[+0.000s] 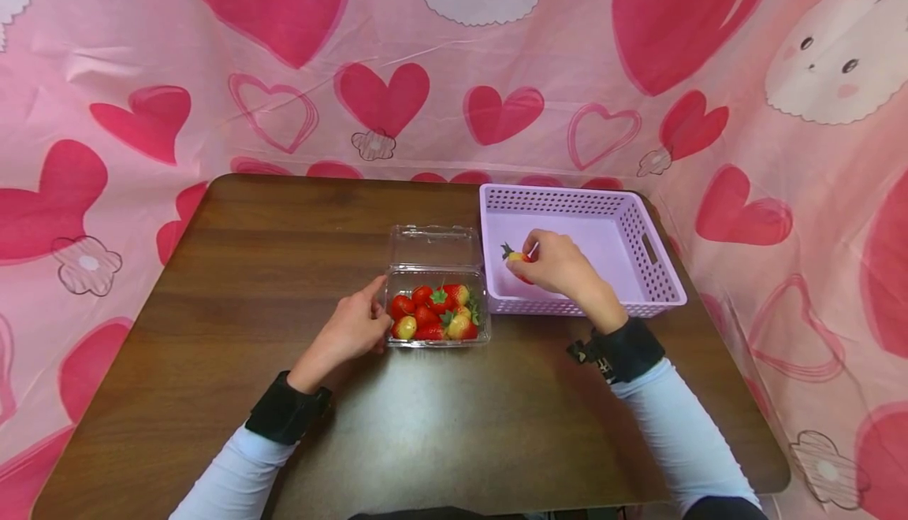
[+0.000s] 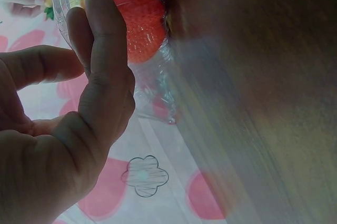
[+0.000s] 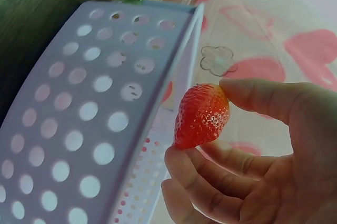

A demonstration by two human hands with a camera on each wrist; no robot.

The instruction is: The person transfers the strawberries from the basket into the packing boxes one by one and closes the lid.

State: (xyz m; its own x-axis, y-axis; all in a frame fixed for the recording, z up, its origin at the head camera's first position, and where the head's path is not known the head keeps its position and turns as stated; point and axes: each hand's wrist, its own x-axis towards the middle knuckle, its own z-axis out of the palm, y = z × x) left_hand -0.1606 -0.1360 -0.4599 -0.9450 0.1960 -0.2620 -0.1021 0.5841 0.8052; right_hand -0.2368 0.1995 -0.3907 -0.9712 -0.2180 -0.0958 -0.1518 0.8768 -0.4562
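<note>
Between the thumb and fingertips of my right hand (image 1: pixel 560 266) a red strawberry (image 3: pixel 202 114) is pinched, its green leaves pointing left in the head view. This hand is over the left part of a lilac plastic basket (image 1: pixel 582 307) with holes in its walls. My left hand (image 1: pixel 355 321) is at the left side of a clear plastic box (image 1: pixel 436 344), index finger extended along its wall. Several strawberries (image 1: pixel 428 315), red and pale yellow with some green leaves, fill the box. In the left wrist view, the fingers lie against the clear wall, in front of the fruit.
The box's clear lid (image 1: pixel 434 246) is folded back behind it. Basket and box stand side by side on a brown wooden table (image 1: pixel 284 252). A pink curtain (image 1: pixel 418 39) with hearts and bunny faces hangs around the table's back and sides.
</note>
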